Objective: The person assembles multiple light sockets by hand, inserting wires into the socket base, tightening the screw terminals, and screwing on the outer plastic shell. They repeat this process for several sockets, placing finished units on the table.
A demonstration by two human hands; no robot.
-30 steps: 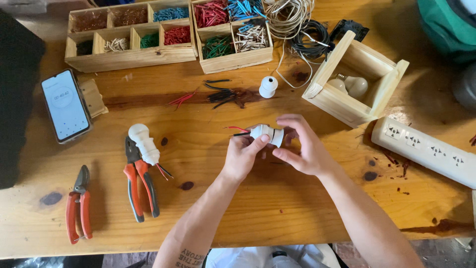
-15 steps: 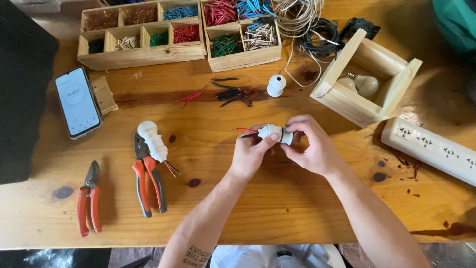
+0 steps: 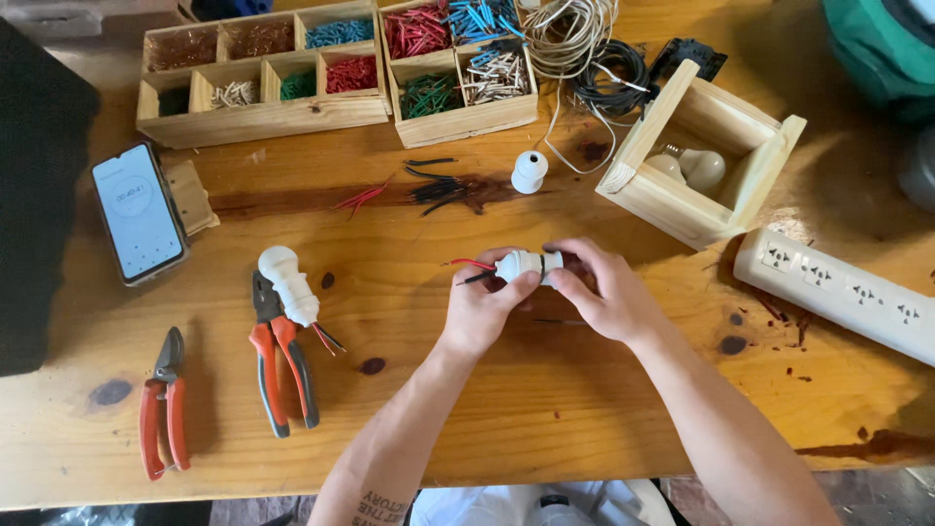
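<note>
Gripping a white lamp socket (image 3: 526,264) between left hand (image 3: 484,310) and right hand (image 3: 601,292), a person steadied it above the wooden table (image 3: 545,409), its wires (image 3: 469,270) pointing clear

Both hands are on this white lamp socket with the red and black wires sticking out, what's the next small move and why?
Probably twist the two halves of the white socket together: the left hand grips the wired end, the right hand the other, and a dark seam shows between them.
</note>
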